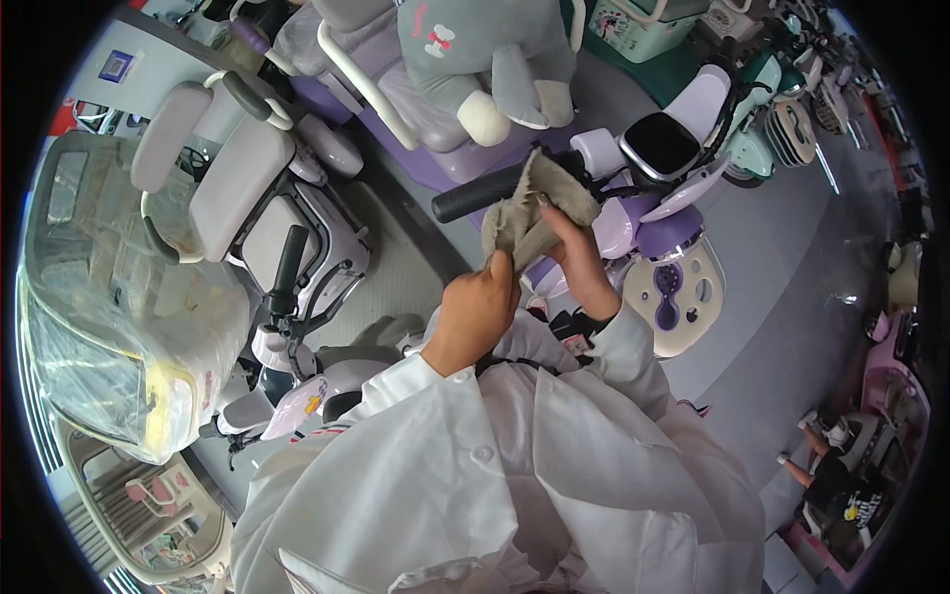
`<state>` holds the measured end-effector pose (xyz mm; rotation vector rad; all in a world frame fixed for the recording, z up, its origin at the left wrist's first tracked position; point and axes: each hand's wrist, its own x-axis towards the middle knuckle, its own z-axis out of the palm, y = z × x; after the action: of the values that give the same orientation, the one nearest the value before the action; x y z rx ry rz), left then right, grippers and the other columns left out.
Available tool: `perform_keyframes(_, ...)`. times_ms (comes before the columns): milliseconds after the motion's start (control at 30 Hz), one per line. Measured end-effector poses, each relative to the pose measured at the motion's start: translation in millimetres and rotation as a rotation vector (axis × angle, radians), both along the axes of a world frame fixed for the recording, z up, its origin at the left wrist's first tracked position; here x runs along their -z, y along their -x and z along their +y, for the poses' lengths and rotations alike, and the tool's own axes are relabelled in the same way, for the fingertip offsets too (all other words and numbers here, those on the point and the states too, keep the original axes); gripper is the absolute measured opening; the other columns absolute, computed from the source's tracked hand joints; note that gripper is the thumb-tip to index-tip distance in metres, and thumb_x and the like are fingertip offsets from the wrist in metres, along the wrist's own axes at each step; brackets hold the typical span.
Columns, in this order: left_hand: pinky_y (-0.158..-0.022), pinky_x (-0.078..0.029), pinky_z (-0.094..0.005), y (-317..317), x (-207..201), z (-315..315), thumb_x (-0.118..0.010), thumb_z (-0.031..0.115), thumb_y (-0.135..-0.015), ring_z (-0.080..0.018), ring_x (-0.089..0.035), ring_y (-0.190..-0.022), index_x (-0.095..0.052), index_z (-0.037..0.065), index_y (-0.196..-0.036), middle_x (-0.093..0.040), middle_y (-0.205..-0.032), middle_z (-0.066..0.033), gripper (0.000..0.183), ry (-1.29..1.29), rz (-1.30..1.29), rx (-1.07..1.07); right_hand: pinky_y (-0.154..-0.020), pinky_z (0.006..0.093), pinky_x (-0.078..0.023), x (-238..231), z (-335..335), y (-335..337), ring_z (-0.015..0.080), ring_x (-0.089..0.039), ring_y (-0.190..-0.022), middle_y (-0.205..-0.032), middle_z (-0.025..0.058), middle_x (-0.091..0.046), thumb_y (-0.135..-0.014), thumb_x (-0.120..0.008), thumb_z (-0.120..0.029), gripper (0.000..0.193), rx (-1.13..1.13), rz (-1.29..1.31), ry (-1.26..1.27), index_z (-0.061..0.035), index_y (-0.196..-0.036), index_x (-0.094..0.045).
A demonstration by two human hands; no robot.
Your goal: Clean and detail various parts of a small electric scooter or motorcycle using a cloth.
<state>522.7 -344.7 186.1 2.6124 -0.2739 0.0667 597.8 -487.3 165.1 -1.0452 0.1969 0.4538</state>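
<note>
A bunched greyish-beige cloth [556, 188] is held in front of me between both hands. My left hand [471, 315] is closed, pinching the cloth's lower left end between thumb and fingers. My right hand [582, 265] grips its right side, the thumb lying on top and the other fingers mostly hidden behind. Just beyond the cloth, a black handlebar grip [475, 198] sticks out to the left on a purple and white scooter [618, 226]. In this picture the cloth overlaps part of the handlebar; whether they touch, I cannot tell.
A grey plush toy [475, 59] sits on the scooter's plastic-covered seat [435, 99]. Another scooter with a grey seat [242, 188] and a plastic-wrapped canopy [109, 287] stands at left. A cream basket [678, 307] lies at right. A person in black [841, 485] is at far lower right.
</note>
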Motion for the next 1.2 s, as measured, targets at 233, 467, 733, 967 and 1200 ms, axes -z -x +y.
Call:
perform_keyframes(233,-0.053,-0.047,-0.0424,12,-15,2,-0.057,0.022,-0.087,-0.0338,-0.059,-0.054,-0.044,0.000,-0.096,-0.058,-0.060,-0.0144,0.027,-0.109,0.158,-0.012,-0.062,0.0340,-0.047,-6,-11,45,0.0259,-0.064,-0.073,-0.080,0.0153,-0.065,-0.089,-0.056,-0.025,0.029,0.142,-0.646,0.735,0.0021,-0.089,-0.065)
perform_keyframes(467,-0.083,-0.047,-0.0396,-23,-39,-7,-0.060,0.025,-0.084,-0.0343,-0.056,-0.103,-0.038,-0.003,-0.129,-0.053,-0.118,-0.0232,0.058,0.143,-0.013,0.024,-0.068,0.0385,-0.047,-34,-28,21,0.0338,-0.062,-0.078,-0.089,0.0172,-0.064,-0.085,-0.060,-0.015,0.019,0.332,-0.903,0.938,0.0020,-0.091,-0.065)
perform_keyframes(733,-0.106,-0.032,-0.0398,-52,-3,-38,-0.058,0.016,-0.081,-0.0321,-0.037,-0.129,-0.036,-0.005,-0.133,-0.036,-0.140,-0.0198,0.060,-0.038,-0.311,0.195,-0.106,0.0542,-0.021,-17,-31,18,0.0430,-0.034,-0.127,-0.139,0.0241,-0.035,-0.095,-0.040,-0.036,0.053,0.025,-1.056,1.229,0.0018,-0.132,-0.039)
perform_keyframes(967,-0.103,-0.036,-0.0421,-65,-6,-26,-0.056,0.001,-0.076,-0.0365,-0.040,-0.125,-0.042,-0.004,-0.129,-0.038,-0.137,-0.0228,0.055,0.478,-0.181,0.344,-0.106,0.0521,-0.023,-15,-37,2,0.0408,-0.035,-0.128,-0.137,0.0229,-0.039,-0.096,-0.037,-0.025,0.045,0.057,-1.072,1.210,0.0012,-0.132,-0.040)
perform_keyframes(1200,-0.105,-0.034,-0.0414,-59,2,-15,-0.055,-0.003,-0.071,-0.0383,-0.035,-0.129,-0.038,-0.003,-0.132,-0.038,-0.137,-0.0231,0.064,0.288,-0.202,0.404,-0.105,0.0511,-0.025,-3,-31,27,0.0416,-0.035,-0.127,-0.138,0.0232,-0.037,-0.095,-0.037,-0.026,0.047,0.040,-1.031,1.255,0.0038,-0.132,-0.040)
